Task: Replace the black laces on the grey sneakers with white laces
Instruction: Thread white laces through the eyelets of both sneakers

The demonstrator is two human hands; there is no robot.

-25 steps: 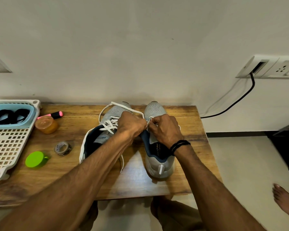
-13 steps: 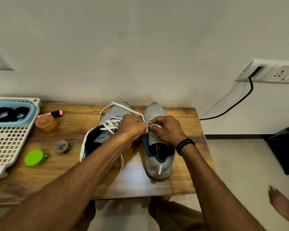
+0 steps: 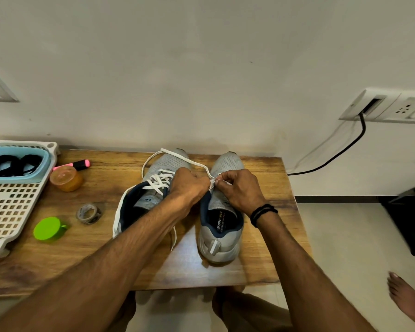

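Standing side by side on the wooden bench (image 3: 261, 259), two grey sneakers are pointed toe-first at the wall. The left sneaker (image 3: 153, 168) is already threaded with white lacing across its upper eyelets and is partly covered by the left forearm. Over the tongue of the right sneaker (image 3: 222, 233) the two hands are brought together: a white lace (image 3: 177, 155) is pinched between the curled fingers of the left hand (image 3: 189, 185) and those of the right hand (image 3: 240, 190), fingertips almost touching. From that pinch the lace is looped back over the toe of the left sneaker. A black wristband (image 3: 262, 213) is worn on the right wrist. At the bench's left end, black laces (image 3: 12, 164) are held in a blue tray (image 3: 46, 164) set on a white basket (image 3: 10, 212). Beside the basket an orange jar (image 3: 66, 179), a pink highlighter (image 3: 77, 164), a tape roll (image 3: 89, 213) and a green cap (image 3: 49, 228) are laid out.
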